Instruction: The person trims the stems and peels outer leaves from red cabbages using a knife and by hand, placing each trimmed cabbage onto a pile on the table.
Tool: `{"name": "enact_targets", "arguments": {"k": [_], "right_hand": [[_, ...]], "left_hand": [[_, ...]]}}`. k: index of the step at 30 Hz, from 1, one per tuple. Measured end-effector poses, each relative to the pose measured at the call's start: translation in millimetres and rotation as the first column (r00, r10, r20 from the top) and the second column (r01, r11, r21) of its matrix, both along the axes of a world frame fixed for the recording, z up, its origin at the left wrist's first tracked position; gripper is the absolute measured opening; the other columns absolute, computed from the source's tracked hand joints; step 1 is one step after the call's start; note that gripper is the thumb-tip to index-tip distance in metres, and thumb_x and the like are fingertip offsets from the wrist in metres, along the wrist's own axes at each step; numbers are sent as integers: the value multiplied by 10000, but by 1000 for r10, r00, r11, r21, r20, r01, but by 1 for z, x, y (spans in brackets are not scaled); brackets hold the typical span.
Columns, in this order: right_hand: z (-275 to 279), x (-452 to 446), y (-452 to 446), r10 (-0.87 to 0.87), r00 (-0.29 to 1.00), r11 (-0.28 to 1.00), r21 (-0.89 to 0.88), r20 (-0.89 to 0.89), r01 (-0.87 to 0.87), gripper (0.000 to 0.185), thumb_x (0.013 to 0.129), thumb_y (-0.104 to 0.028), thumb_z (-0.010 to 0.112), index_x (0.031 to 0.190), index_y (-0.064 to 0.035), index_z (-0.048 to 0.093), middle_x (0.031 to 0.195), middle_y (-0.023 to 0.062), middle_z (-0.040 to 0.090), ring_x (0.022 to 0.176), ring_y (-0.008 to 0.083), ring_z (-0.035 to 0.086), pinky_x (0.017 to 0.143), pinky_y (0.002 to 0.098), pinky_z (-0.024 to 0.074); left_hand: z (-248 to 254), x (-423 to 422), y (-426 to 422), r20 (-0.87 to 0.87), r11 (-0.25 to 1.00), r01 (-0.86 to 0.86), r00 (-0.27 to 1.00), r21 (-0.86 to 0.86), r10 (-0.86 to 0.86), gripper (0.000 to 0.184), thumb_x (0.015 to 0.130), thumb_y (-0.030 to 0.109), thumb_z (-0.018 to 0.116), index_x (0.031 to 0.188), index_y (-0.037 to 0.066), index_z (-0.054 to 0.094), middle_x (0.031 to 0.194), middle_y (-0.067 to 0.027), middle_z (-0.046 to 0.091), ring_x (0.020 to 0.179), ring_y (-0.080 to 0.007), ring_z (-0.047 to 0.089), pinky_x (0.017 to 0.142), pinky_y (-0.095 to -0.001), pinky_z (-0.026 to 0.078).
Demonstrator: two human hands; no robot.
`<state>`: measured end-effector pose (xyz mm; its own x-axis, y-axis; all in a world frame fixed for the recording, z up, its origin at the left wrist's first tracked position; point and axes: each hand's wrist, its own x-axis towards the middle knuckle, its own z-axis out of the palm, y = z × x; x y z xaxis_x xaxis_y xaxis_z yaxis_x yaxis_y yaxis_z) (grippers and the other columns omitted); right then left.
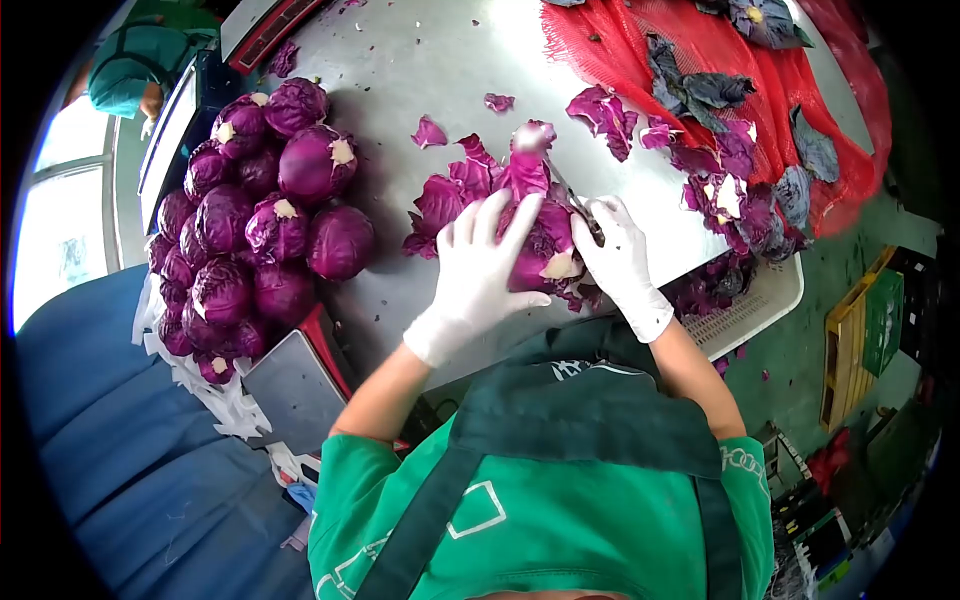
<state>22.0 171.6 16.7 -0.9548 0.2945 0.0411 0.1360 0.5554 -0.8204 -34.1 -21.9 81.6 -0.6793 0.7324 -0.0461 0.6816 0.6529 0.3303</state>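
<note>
A red cabbage [540, 240] with a pale cut stem lies on the metal table right in front of me. My left hand [478, 265], in a white glove, rests against its left side with the fingers stretched out and spread. My right hand [615, 255], gloved too, is closed round the dark handle of a knife [594, 230]. Its blade points up and away, along the right side of the cabbage. Loose purple leaves [450, 200] lie just beyond my left fingers. One upright leaf [528, 165] stands behind the cabbage near the blade.
A pile of red cabbages [225, 215] fills the table's left side. Red netting [690, 60] with dark outer leaves [690, 85] covers the far right. Trimmed leaves [725, 200] heap at the right edge, above a pale crate [765, 300]. Another person [135, 65] is at far left.
</note>
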Motion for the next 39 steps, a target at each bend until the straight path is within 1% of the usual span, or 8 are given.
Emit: {"name": "enact_targets", "arguments": {"k": [5,11,13,16,24,25,31,39], "right_hand": [[-34,-7,36,-29,1000,964,263,-4,30,134,932,-162,580,950,-31,603,965,193,619,828,399,637,733,457,519],[-61,-19,62,-6,992,990,143,124,-11,169,922,-179,599,948,-14,628,881,211,634,835,402,620,776,459,496],[-39,-17,47,-153,979,944,272,-135,185,231,946,-209,585,1101,-48,647,942,199,662,868,380,642,775,441,510],[-2,11,21,-122,992,988,94,-34,125,320,970,-228,564,1245,-71,614,1022,200,679,897,370,661,772,429,525],[13,47,-14,181,924,977,46,338,-208,638,985,-240,522,1534,-69,246,855,199,689,658,347,670,595,429,529],[3,49,-16,156,968,979,99,195,-177,647,987,-246,511,1535,-50,228,804,186,683,642,339,667,576,421,523],[-5,40,-12,106,974,916,361,202,-174,614,995,-293,496,1541,-133,264,794,170,678,581,314,658,511,424,519],[-12,30,-8,50,987,909,402,156,-110,543,994,-306,498,1505,-195,354,802,158,681,595,300,667,518,415,527]], "left_hand": [[-46,-24,9,135,932,247,948,265,-290,1052,592,347,888,1441,6,368,1461,-213,376,1381,-407,347,1124,-491,308],[-61,12,-2,185,905,-185,975,384,121,1054,584,334,928,1381,-24,337,1375,-242,398,1308,-391,397,1096,-469,350],[-64,31,7,192,848,-344,938,404,289,1050,588,331,932,1373,-23,330,1350,-224,378,1285,-375,388,1086,-458,346],[-73,42,19,297,719,-552,834,423,465,1048,635,347,908,1377,-75,300,1357,-260,331,1298,-407,335,1090,-474,322],[-43,31,21,285,859,-440,886,262,366,1126,632,347,903,1486,27,244,1339,-239,327,1267,-405,358,1075,-498,345],[-45,31,21,249,874,-407,905,264,346,1137,628,357,904,1509,57,251,1331,-239,332,1255,-401,364,1066,-500,350],[-49,35,31,212,873,-429,898,232,385,1079,650,344,879,1487,29,276,1323,-259,332,1232,-412,351,1045,-521,344],[-49,38,45,202,836,-500,864,226,461,1050,650,337,871,1474,32,297,1311,-271,338,1209,-412,359,1034,-519,346]]}}
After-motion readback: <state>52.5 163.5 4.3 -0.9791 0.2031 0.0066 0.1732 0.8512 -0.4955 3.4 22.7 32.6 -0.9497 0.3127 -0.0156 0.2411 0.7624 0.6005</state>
